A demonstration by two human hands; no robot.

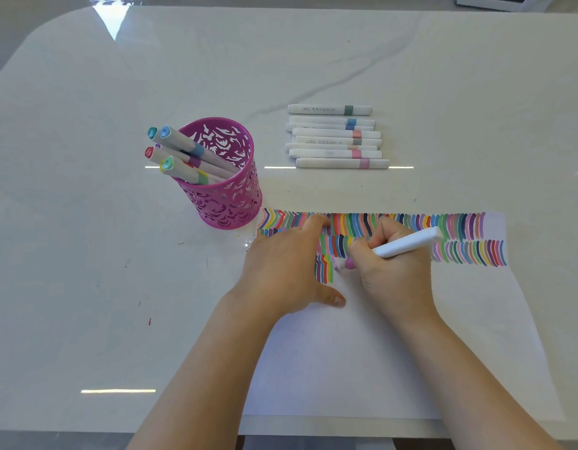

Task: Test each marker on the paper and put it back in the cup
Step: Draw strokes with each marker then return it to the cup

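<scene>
A glossy white stone-look surface (pixel 86 196) with faint grey veins (pixel 362 64) fills the view, its far left corner (pixel 37 30) rounded. Bright strips of reflected light (pixel 118 391) and a triangular glare (pixel 114 19) lie on it. Grey floor (pixel 5 37) shows beyond, and a white-framed dark panel (pixel 495 2) sits at top right.

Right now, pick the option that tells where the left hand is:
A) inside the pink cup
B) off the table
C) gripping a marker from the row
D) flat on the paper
D: the left hand rests with its fingers spread on the paper, beside the right hand, which grips the white marker.
</scene>
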